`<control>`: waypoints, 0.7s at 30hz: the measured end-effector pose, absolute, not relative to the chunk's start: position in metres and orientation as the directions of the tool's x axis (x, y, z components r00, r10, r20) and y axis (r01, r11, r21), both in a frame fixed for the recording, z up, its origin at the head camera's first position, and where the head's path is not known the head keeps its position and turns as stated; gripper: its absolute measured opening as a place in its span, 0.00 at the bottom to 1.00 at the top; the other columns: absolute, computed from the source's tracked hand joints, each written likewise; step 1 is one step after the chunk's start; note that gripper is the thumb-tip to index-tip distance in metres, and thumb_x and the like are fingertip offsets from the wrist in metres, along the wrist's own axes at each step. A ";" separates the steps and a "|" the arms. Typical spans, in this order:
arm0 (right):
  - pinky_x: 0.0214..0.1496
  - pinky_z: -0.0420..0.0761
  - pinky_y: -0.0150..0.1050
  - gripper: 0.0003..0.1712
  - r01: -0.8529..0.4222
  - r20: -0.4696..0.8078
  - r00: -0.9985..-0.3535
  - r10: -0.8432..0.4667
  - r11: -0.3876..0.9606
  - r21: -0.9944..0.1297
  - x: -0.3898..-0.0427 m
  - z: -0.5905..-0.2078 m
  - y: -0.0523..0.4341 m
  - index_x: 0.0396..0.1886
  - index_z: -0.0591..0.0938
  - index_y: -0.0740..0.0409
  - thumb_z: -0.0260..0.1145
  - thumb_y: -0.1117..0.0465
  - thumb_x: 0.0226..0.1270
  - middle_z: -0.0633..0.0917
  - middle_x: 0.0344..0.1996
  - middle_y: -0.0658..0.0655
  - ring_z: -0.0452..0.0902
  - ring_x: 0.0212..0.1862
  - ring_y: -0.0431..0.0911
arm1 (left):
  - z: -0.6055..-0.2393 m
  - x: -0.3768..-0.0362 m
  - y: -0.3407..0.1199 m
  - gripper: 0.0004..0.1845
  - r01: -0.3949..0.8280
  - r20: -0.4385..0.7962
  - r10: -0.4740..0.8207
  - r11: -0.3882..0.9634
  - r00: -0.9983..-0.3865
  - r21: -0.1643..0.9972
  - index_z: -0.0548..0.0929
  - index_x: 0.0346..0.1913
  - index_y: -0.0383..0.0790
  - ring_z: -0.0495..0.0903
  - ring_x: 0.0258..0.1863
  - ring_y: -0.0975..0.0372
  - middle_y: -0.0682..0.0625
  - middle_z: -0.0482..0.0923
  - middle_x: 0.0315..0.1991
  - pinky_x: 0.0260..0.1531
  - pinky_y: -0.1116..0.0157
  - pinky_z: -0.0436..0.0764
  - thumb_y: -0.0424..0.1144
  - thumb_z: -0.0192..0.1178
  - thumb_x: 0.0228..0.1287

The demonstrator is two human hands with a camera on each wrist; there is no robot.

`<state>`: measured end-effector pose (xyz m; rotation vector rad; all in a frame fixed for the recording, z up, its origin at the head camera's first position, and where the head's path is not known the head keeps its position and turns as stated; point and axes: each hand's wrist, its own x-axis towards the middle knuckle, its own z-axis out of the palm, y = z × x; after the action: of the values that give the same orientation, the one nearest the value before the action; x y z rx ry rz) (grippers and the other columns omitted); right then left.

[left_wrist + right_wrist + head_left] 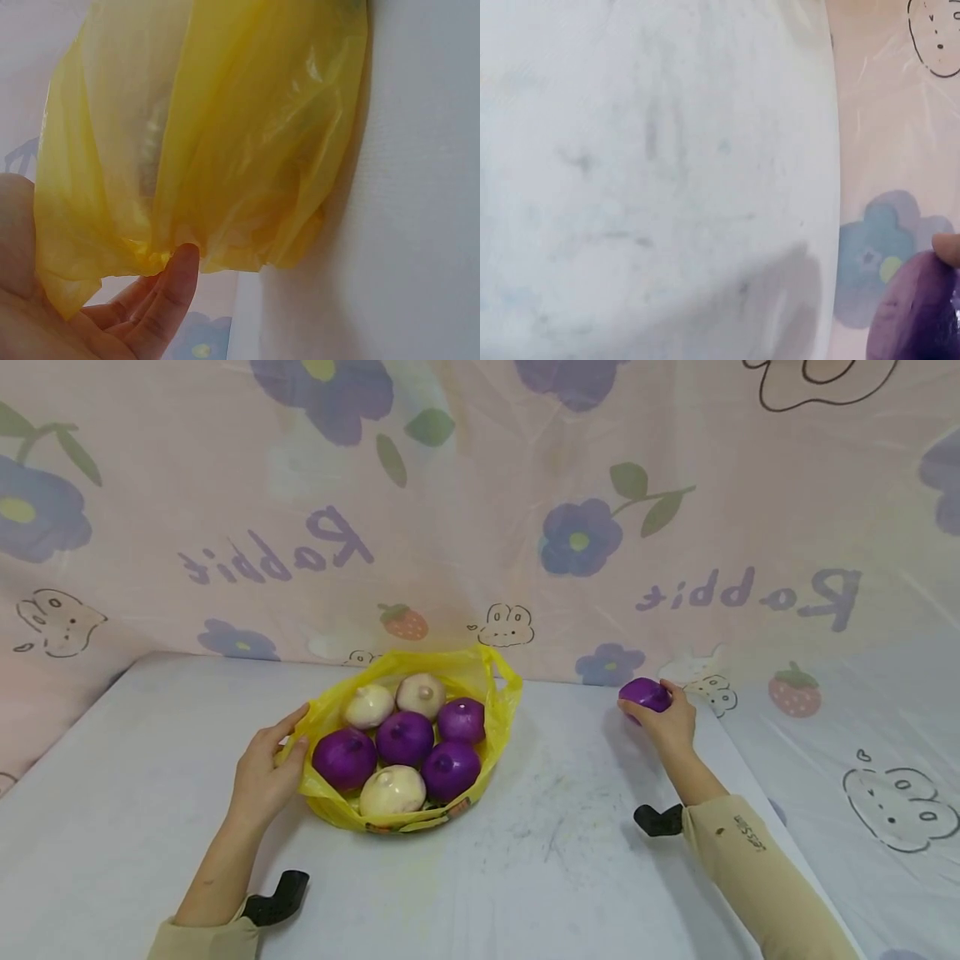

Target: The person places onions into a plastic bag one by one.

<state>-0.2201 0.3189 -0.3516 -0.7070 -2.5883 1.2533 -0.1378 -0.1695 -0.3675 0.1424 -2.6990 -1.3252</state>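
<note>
A yellow plastic bag, its mouth spread wide, stands on the white table with several purple onions and three white onions inside. At its left rim my left hand holds the plastic; in the left wrist view the bag's wall passes between thumb and fingers. Well to the right of the bag, my right hand grips another purple onion above the table's far right part. Only a piece of that onion and one fingertip show in the right wrist view.
The white table has grey smudges right of the bag. Behind it hangs a pink curtain printed with flowers and rabbits, also reaching down the right side. A black wrist mount sticks out at each sleeve.
</note>
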 end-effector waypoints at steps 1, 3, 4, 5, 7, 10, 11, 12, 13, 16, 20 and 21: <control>0.73 0.57 0.56 0.53 0.326 -0.037 -0.875 0.483 0.531 -0.782 -0.220 -0.350 0.317 0.76 0.53 0.56 0.71 0.52 0.57 0.55 0.72 0.69 0.51 0.73 0.63 | -0.367 -0.138 -0.170 0.26 -0.030 0.069 -0.140 0.609 -0.988 0.793 0.63 0.72 0.42 0.67 0.58 0.37 0.30 0.65 0.61 0.57 0.39 0.66 0.36 0.45 0.72; 0.73 0.57 0.55 0.53 0.301 -0.021 -0.882 0.470 0.529 -0.793 -0.220 -0.348 0.313 0.76 0.53 0.56 0.71 0.51 0.57 0.55 0.73 0.67 0.52 0.73 0.61 | -0.367 -0.137 -0.169 0.26 -0.032 0.064 -0.134 0.611 -0.989 0.791 0.63 0.72 0.41 0.66 0.59 0.37 0.30 0.65 0.62 0.58 0.39 0.65 0.36 0.45 0.72; 0.73 0.57 0.54 0.53 0.287 -0.011 -0.886 0.464 0.529 -0.799 -0.221 -0.348 0.311 0.76 0.53 0.56 0.72 0.51 0.57 0.56 0.73 0.67 0.52 0.73 0.61 | -0.367 -0.137 -0.170 0.26 -0.034 0.060 -0.131 0.612 -0.990 0.790 0.63 0.72 0.42 0.66 0.59 0.37 0.30 0.64 0.62 0.59 0.39 0.65 0.36 0.45 0.72; 0.73 0.58 0.54 0.53 0.271 -0.001 -0.890 0.455 0.529 -0.804 -0.221 -0.347 0.310 0.76 0.53 0.55 0.72 0.51 0.57 0.56 0.73 0.66 0.52 0.73 0.61 | -0.367 -0.137 -0.170 0.26 -0.032 0.060 -0.128 0.614 -0.990 0.789 0.63 0.72 0.41 0.66 0.59 0.37 0.30 0.64 0.62 0.59 0.39 0.65 0.36 0.45 0.72; 0.72 0.59 0.55 0.53 0.239 0.023 -0.899 0.438 0.533 -0.812 -0.222 -0.347 0.305 0.75 0.54 0.55 0.72 0.51 0.56 0.57 0.72 0.66 0.53 0.72 0.60 | -0.367 -0.137 -0.170 0.26 -0.031 0.059 -0.126 0.615 -0.990 0.788 0.62 0.72 0.41 0.66 0.60 0.37 0.30 0.64 0.62 0.60 0.39 0.64 0.36 0.45 0.72; 0.72 0.59 0.56 0.53 0.186 0.062 -0.912 0.406 0.543 -0.819 -0.223 -0.347 0.298 0.74 0.56 0.56 0.73 0.50 0.54 0.59 0.71 0.67 0.55 0.72 0.62 | -0.368 -0.136 -0.170 0.26 -0.031 0.061 -0.128 0.616 -0.990 0.787 0.62 0.72 0.42 0.66 0.59 0.37 0.30 0.65 0.62 0.60 0.40 0.65 0.36 0.45 0.72; 0.71 0.60 0.57 0.53 0.174 0.072 -0.914 0.399 0.546 -0.819 -0.223 -0.347 0.295 0.74 0.57 0.56 0.74 0.48 0.53 0.60 0.71 0.68 0.56 0.71 0.62 | -0.369 -0.136 -0.170 0.26 -0.029 0.065 -0.129 0.617 -0.989 0.787 0.63 0.72 0.41 0.66 0.59 0.37 0.30 0.65 0.62 0.59 0.40 0.65 0.36 0.45 0.72; 0.71 0.60 0.58 0.54 0.163 0.080 -0.917 0.390 0.550 -0.819 -0.222 -0.346 0.293 0.74 0.57 0.56 0.74 0.48 0.52 0.60 0.71 0.68 0.56 0.71 0.62 | -0.369 -0.135 -0.171 0.26 -0.028 0.067 -0.129 0.617 -0.989 0.786 0.63 0.72 0.41 0.66 0.59 0.37 0.30 0.65 0.62 0.59 0.39 0.65 0.36 0.45 0.72; 0.71 0.60 0.58 0.54 0.153 0.085 -0.920 0.383 0.550 -0.821 -0.222 -0.346 0.290 0.74 0.58 0.56 0.74 0.47 0.51 0.60 0.70 0.68 0.56 0.71 0.62 | -0.369 -0.135 -0.171 0.26 -0.023 0.070 -0.126 0.616 -0.990 0.787 0.63 0.72 0.41 0.66 0.59 0.37 0.30 0.65 0.62 0.59 0.39 0.65 0.36 0.45 0.72; 0.71 0.60 0.59 0.53 0.134 0.096 -0.926 0.366 0.554 -0.821 -0.222 -0.345 0.285 0.74 0.58 0.55 0.74 0.47 0.52 0.61 0.70 0.67 0.56 0.70 0.62 | -0.369 -0.136 -0.171 0.26 0.000 0.087 -0.110 0.619 -0.990 0.785 0.63 0.72 0.42 0.67 0.57 0.37 0.30 0.65 0.61 0.57 0.39 0.65 0.37 0.45 0.72; 0.71 0.60 0.57 0.51 0.106 0.115 -0.933 0.342 0.566 -0.817 -0.222 -0.344 0.281 0.74 0.59 0.55 0.73 0.51 0.54 0.63 0.70 0.66 0.58 0.71 0.61 | -0.369 -0.137 -0.171 0.26 0.015 0.094 -0.095 0.616 -0.991 0.788 0.63 0.72 0.42 0.67 0.56 0.38 0.30 0.65 0.62 0.55 0.39 0.66 0.38 0.44 0.73; 0.71 0.60 0.57 0.50 0.095 0.121 -0.935 0.333 0.565 -0.820 -0.222 -0.344 0.279 0.74 0.59 0.55 0.74 0.52 0.54 0.63 0.70 0.66 0.58 0.70 0.60 | -0.369 -0.137 -0.171 0.26 0.010 0.088 -0.097 0.613 -0.991 0.790 0.63 0.72 0.42 0.67 0.56 0.37 0.30 0.65 0.62 0.55 0.39 0.66 0.38 0.44 0.73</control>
<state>-0.2217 0.2790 -0.3440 -0.3550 -2.5383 1.3064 -0.1366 -0.1714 -0.3690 0.0735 -2.7104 -1.3280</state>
